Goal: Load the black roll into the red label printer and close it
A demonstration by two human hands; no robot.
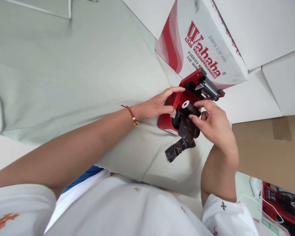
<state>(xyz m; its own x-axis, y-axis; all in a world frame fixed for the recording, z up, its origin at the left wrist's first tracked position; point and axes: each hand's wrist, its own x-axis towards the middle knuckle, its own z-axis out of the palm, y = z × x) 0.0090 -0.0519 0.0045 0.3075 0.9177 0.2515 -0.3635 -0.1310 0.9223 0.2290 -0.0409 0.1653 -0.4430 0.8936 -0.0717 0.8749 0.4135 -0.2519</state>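
A red label printer (166,122) stands on the pale green cloth with its lid (191,78) raised. In my right hand (215,123), thumb and fingers pinch a black ribbon roll (193,110) with a white core, held over the printer's opening. Loose black ribbon (178,149) hangs out over the near side, crumpled at its end. My left hand (159,104) rests against the printer's left side. Its thumb and forefinger are spread apart, touching the body's edge and the area by the lid hinge; the other fingers are hidden.
Behind the printer stands a white and red water carton (201,39), against white panels (267,26). A brown cardboard box (260,141) lies to the right. At the lower right are another red and black machine (280,203) and a white cable (270,205).
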